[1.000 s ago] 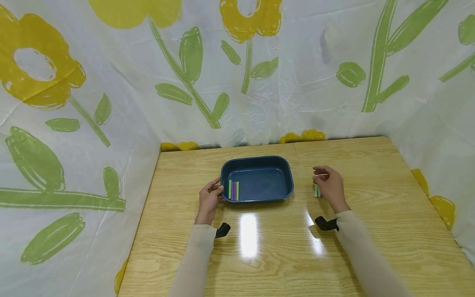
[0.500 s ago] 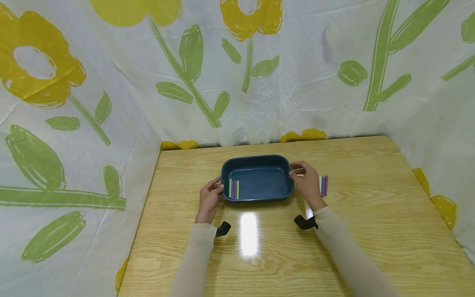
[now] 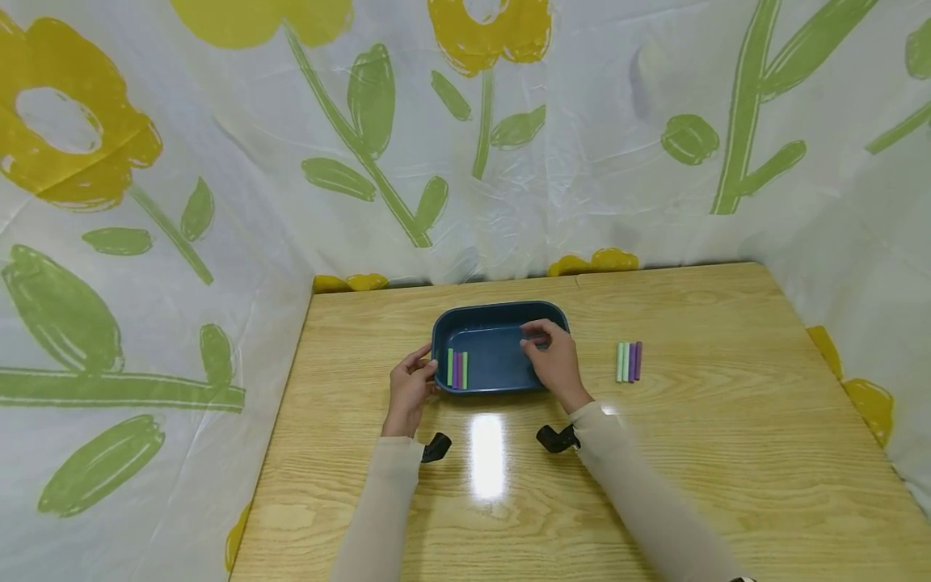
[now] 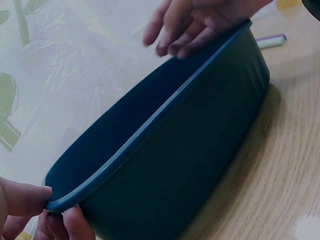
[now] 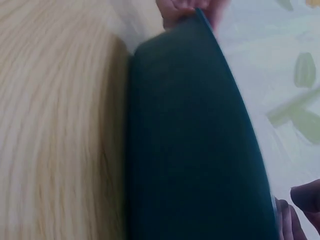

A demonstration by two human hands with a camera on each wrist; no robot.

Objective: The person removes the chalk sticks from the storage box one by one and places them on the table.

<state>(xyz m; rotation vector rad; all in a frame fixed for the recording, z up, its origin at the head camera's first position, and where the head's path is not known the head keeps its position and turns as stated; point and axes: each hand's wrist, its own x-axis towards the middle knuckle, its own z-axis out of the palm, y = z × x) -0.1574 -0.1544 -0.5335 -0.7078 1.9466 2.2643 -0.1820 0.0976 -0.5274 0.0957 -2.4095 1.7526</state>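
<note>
A deep, dark blue plastic tray (image 3: 502,391) sits on the table. My left hand (image 3: 410,392) grips its left rim; in the left wrist view the thumb (image 4: 27,199) lies inside and the fingers outside. Three chalk-like sticks, two green and a purple (image 3: 457,370), lie side by side at the tray's left end. Above the right half of the tray is my right hand (image 3: 554,360), thumb and forefinger curved toward each other. Cannot tell whether a stick is between them. To the right, pale green sticks (image 3: 622,361) and purple sticks (image 3: 635,361) stand in a row on the table.
The wooden table (image 3: 727,404) meets a white flowered cloth (image 3: 596,162) at the back and sides. A black wrist mount (image 3: 556,439) juts from the right sleeve and another (image 3: 436,447) from the left.
My right hand has moved left from the row of sticks, across the tray's right rim, to over its inside, uncovering the row. The left hand stays at the rim.
</note>
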